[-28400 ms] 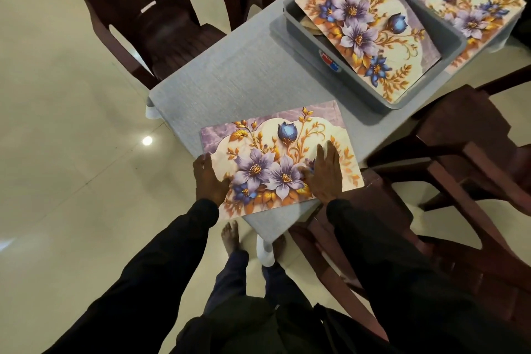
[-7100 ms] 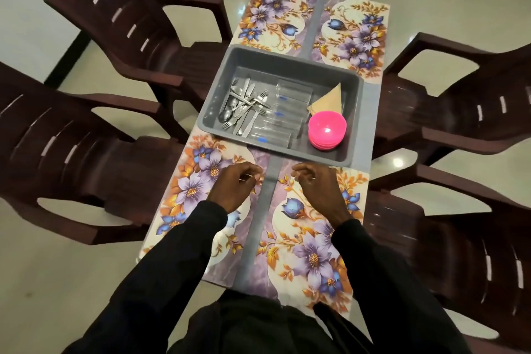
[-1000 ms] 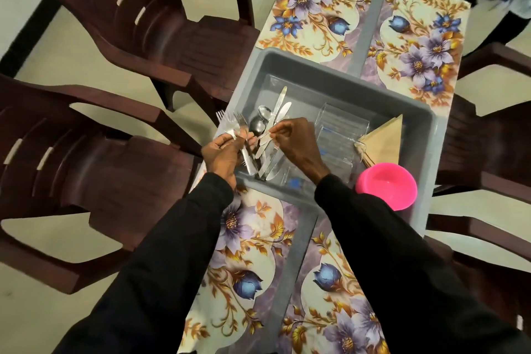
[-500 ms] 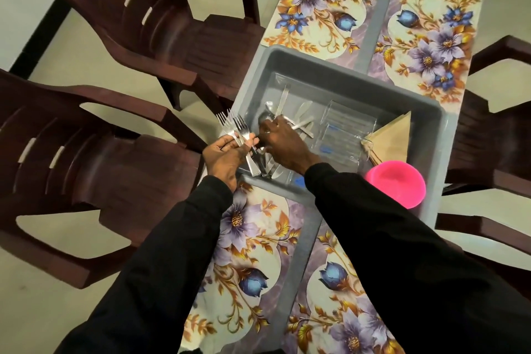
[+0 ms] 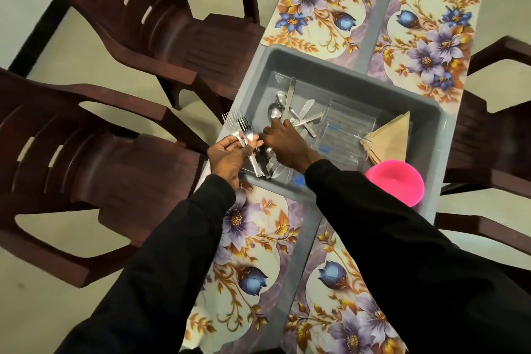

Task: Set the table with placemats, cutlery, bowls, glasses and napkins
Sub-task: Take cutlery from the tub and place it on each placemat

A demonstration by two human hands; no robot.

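Note:
A grey tub [image 5: 339,64] stands in the middle of the table, between floral placemats at the far end [image 5: 319,0] and the near end [image 5: 250,241]. My left hand [image 5: 227,156] grips a bunch of forks [image 5: 240,128] over the tub's left rim, tines pointing away from me. My right hand [image 5: 284,142] reaches into the tub, fingers curled down among the loose spoons and knives [image 5: 290,112]; what it holds is hidden. Clear glasses [image 5: 342,131], folded tan napkins [image 5: 388,138] and stacked pink bowls [image 5: 398,181] lie in the tub's right half.
Dark brown plastic chairs stand on both sides of the narrow table: two on the left [image 5: 120,26] and others on the right [image 5: 494,135]. Another placemat [image 5: 428,37] covers the far right, and a near right one [image 5: 339,296] lies partly under my sleeve.
My right hand has shifted slightly within the cutlery pile, and the knives and spoons lie a little differently. My left hand still holds the forks at the tub's left rim.

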